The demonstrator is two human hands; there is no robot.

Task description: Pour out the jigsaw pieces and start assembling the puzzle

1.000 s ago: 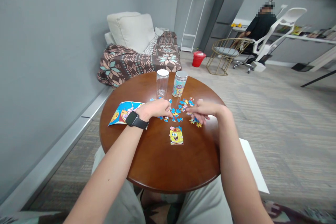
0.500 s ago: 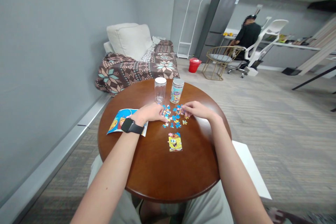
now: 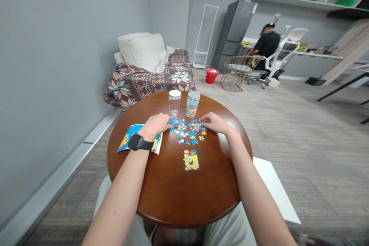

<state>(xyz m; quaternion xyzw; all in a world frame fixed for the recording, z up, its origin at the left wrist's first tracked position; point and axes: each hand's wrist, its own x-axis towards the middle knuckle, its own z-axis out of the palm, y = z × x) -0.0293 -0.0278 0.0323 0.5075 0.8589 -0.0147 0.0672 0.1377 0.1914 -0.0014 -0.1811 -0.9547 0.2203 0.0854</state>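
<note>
Loose jigsaw puzzle pieces (image 3: 182, 127), mostly blue, yellow and pink, lie in a scattered pile on a round brown table (image 3: 173, 192). At the pile's left edge is my left hand (image 3: 157, 125), thumb and fingers apart, fingertips touching the outer pieces. My right hand (image 3: 215, 123) rests at the right edge, its thumb and index finger parted beside several pieces; no held piece shows. Nearer to me lies a joined puzzle section (image 3: 191, 160) with a yellow cartoon face. A printed picture sheet (image 3: 128, 137) is partly hidden under my left wrist.
Behind the pile stand a clear jar with a white lid (image 3: 174, 103) and a cartoon-printed jar (image 3: 193, 104). Beyond the table are a covered sofa (image 3: 150, 80), a red bin (image 3: 211, 75) and a gold wire chair (image 3: 239, 69). A person (image 3: 268, 42) is at the far counter.
My left hand has shifted left, uncovering more blue pieces on that side of the pile. My right hand stays near the right edge. The view has tilted up slightly.
</note>
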